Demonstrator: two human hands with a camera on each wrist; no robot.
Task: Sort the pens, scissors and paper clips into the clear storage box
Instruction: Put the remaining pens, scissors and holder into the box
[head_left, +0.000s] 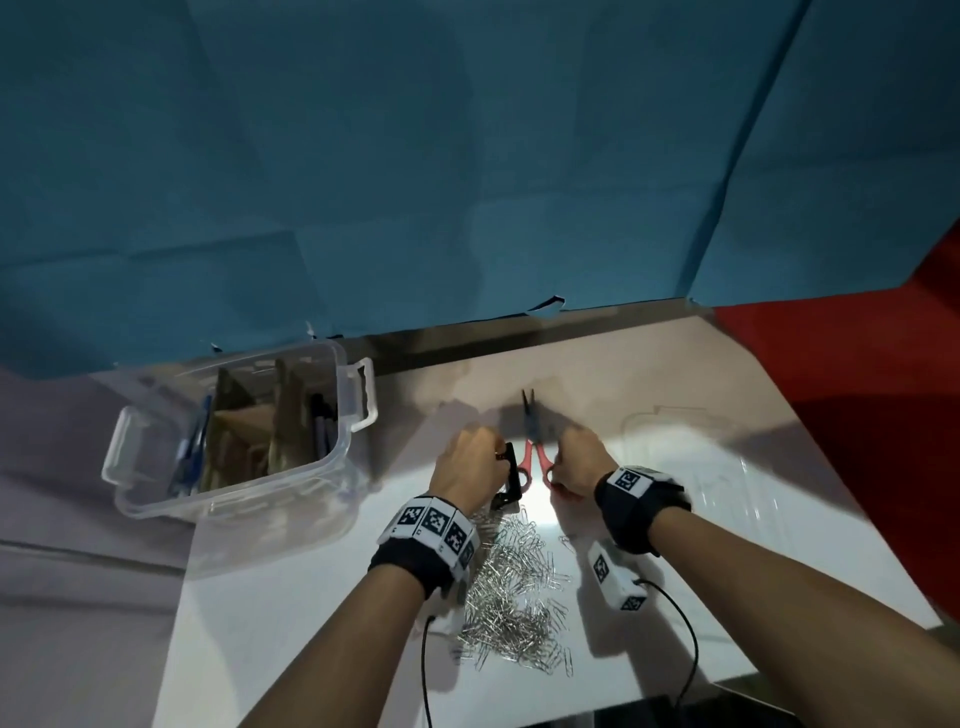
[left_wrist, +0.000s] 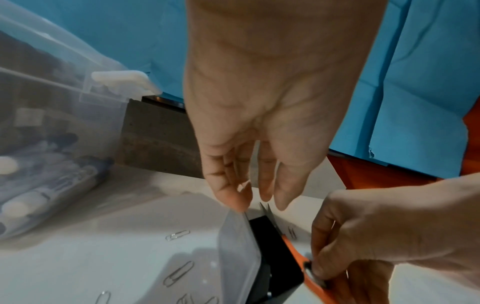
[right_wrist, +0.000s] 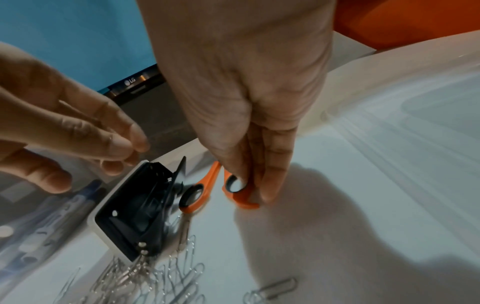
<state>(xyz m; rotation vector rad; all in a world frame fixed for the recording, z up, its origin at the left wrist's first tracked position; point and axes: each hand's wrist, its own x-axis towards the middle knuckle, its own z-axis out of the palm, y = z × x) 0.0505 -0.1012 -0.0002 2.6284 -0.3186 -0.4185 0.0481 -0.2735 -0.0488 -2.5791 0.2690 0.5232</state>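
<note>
The right hand (head_left: 581, 464) is pinching the outer orange handle loop of the scissors (head_left: 535, 441) between thumb and fingertips, with the fingers pointing down at the tabletop (head_left: 727, 571). The scissors are lying flat on the tabletop between the two hands, blades slightly parted and pointing away from the person. The left hand (head_left: 470, 470) is gripping the far end of a small black dispenser box (head_left: 511, 475) with a translucent lid; the fingers are curling down over its top edge, and the box is sitting just to the inside of the left hand, its near end touching the pile of paper clips (head_left: 519, 587). The inner scissor handle is lying just beside that box. The paper clips are lying spread in a loose heap on the tabletop, nearer the person than both hands, between the two wrists; a few single clips are lying apart from the heap on the right-hand side. The clear storage box (head_left: 234, 441) is standing to the outside of the left hand, near it but not touching, with cardboard dividers upright inside and pens (head_left: 192, 452) lying in its outer compartments. A clear lid (head_left: 691, 457) is lying flat on the tabletop to the outside of the right hand.
</note>
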